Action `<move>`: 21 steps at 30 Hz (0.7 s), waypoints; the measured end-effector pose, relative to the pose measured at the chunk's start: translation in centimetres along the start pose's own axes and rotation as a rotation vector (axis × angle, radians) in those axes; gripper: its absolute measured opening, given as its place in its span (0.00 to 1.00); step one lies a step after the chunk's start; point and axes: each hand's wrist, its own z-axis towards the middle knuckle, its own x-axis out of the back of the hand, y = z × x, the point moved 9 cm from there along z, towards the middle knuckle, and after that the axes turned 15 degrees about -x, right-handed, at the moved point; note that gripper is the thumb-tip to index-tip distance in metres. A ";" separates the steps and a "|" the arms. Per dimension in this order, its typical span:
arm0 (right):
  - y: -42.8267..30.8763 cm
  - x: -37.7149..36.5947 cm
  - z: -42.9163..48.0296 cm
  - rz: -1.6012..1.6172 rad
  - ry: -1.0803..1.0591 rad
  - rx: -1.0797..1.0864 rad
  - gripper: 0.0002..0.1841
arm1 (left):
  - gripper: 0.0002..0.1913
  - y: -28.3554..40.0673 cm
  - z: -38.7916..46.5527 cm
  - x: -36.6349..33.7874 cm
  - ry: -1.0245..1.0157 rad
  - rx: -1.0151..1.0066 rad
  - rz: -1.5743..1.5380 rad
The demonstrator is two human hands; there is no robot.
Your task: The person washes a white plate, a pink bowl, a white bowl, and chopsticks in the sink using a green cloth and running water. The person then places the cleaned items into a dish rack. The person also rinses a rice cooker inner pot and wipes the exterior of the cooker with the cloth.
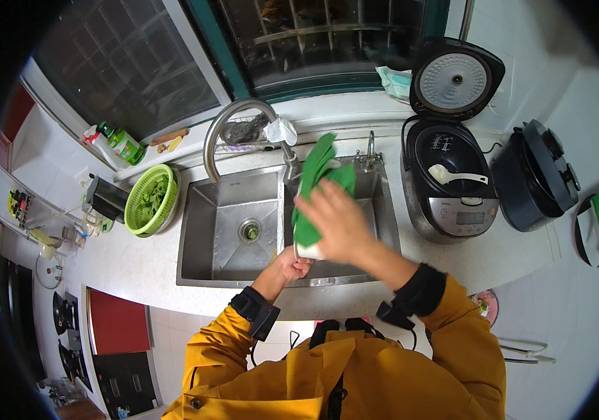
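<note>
Over the divider and right basin of the steel double sink (231,283), my left hand (296,264) grips a white bowl or cup (308,253) from below. A green cloth (316,173) lies against it, and my right hand (333,220), slightly blurred, presses the cloth to the white dish. Much of the dish is hidden by the cloth and hand. The curved faucet (236,107) stands behind the divider, with a white pouch or cloth (280,131) on it. Some green scraps sit in the left basin's drain (249,230).
An open rice cooker (451,210) holding a white rice paddle (462,176) stands right of the sink, beside a dark pot (530,178). To the left are a green colander (144,226) of leafy greens and a black appliance (106,198). Bottles (123,146) line the sill.
</note>
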 end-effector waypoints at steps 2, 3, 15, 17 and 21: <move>-2.6 -0.1 -1.3 -0.082 0.079 0.098 0.27 | 0.08 0.6 0.1 -0.8 -0.101 -0.093 0.029; -2.9 0.5 -1.7 -0.093 0.156 0.108 0.28 | 0.07 0.8 0.1 -0.7 -0.075 -0.085 0.026; 13.3 -9.9 1.0 1.406 -0.205 -0.898 0.21 | 0.31 2.5 -6.7 -11.3 -0.704 0.093 -0.444; 11.8 -12.6 -0.4 1.696 -0.164 -0.856 0.22 | 0.30 3.2 -5.2 -9.9 -0.562 0.045 -0.385; 10.1 -13.1 -2.4 1.539 -0.114 -0.800 0.22 | 0.28 4.1 -3.1 -6.2 -0.413 -0.016 -0.231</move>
